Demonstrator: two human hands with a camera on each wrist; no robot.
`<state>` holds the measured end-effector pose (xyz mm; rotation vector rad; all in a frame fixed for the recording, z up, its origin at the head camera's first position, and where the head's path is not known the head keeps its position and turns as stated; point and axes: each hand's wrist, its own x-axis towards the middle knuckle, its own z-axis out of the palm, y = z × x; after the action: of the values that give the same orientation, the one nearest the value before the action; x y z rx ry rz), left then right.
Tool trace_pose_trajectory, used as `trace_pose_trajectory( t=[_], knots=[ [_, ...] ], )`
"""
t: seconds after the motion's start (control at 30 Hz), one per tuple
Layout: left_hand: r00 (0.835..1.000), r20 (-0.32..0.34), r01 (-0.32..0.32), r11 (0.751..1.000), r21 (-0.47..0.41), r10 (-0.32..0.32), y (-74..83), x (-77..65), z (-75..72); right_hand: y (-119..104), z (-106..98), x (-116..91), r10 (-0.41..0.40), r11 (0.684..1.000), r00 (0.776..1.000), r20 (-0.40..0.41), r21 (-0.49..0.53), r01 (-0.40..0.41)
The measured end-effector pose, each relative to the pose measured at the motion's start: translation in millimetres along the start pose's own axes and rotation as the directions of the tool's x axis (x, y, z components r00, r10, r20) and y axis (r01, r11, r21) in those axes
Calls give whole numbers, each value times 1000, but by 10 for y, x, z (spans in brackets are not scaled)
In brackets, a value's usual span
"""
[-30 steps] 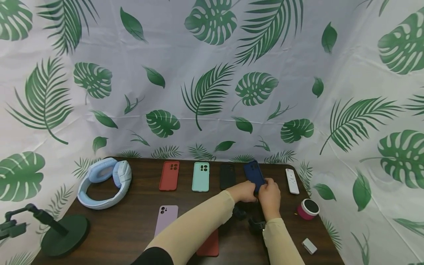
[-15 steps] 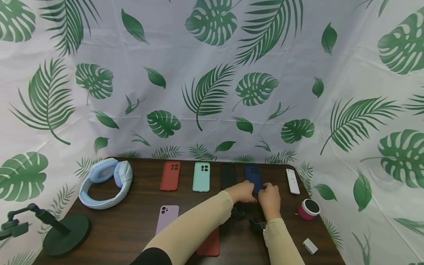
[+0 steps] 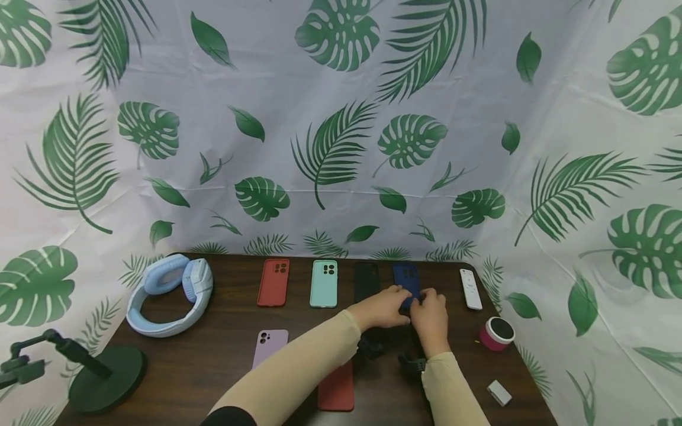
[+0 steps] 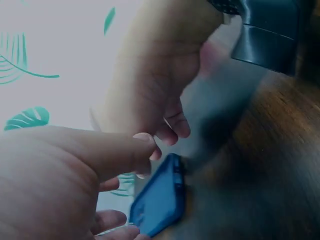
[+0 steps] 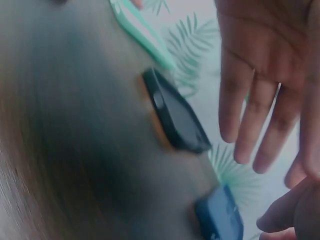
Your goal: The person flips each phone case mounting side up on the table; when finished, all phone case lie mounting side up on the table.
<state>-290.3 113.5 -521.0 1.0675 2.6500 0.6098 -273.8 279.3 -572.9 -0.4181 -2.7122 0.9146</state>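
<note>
A blue phone case (image 3: 405,278) lies at the right end of a row along the table's far edge. My left hand (image 3: 380,309) is beside its near end with the fingers extended. At that same end is my right hand (image 3: 430,319), its fingers loosely bent. In the left wrist view the blue case (image 4: 160,200) lies on the table just beyond both hands; whether a fingertip touches it I cannot tell. Left of it in the row are a black phone case (image 3: 366,281), a mint one (image 3: 324,284) and a red one (image 3: 273,283).
Nearer on the table are a lilac phone case (image 3: 270,346) and another red case (image 3: 337,393), partly under the left forearm. Light-blue headphones (image 3: 160,328) and a dark round stand (image 3: 106,378) are left. A white remote (image 3: 470,290), pink jar (image 3: 496,336) and small white box (image 3: 499,393) are right.
The blue phone case was tilted between both hands; it has straightened and now lies in line with the row. My left hand has released it and moved slightly left, and the right fingers have loosened.
</note>
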Motion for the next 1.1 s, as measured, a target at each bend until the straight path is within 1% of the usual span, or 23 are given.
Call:
trace_pose_trajectory(
  t=[0.1,0.17,0.27,0.4,0.5,0.57,0.63,0.73,0.87,1.0,1.1],
  knots=[
    [1000,-25,-11,1000,-19,10,-23,-139,-78,-115,10,-78,-40,999,999,-18,31,41],
    [999,-44,-7,1000,-28,5,-50,-244,-135,-209,19,-130,-76,997,997,-21,34,76],
    [997,-74,-2,998,-63,-3,-94,-431,-229,-358,28,-226,-117,992,993,-5,47,117],
    [994,-111,-1,991,-133,-14,-174,-725,-363,-566,57,-368,-162,985,987,21,69,160],
    [990,-144,-8,987,-163,-16,-256,-961,-443,-725,97,-489,-193,976,980,47,107,187],
    [986,-164,-3,982,-187,-28,-311,-1133,-486,-836,122,-577,-216,969,973,80,139,203],
    [983,-176,15,977,-211,-53,-364,-1318,-512,-945,143,-669,-231,964,965,123,166,209],
    [978,-185,52,970,-239,-98,-435,-1587,-522,-1109,153,-814,-252,956,947,197,200,213],
    [967,-219,84,972,-218,-133,-535,-1890,-476,-1298,179,-1007,-281,946,915,289,246,213],
    [948,-268,117,971,-210,-172,-642,-2163,-367,-1433,260,-1182,-288,936,871,399,310,168],
    [929,-299,157,965,-211,-216,-725,-2363,-264,-1516,330,-1292,-298,934,841,452,322,157]
  ],
)
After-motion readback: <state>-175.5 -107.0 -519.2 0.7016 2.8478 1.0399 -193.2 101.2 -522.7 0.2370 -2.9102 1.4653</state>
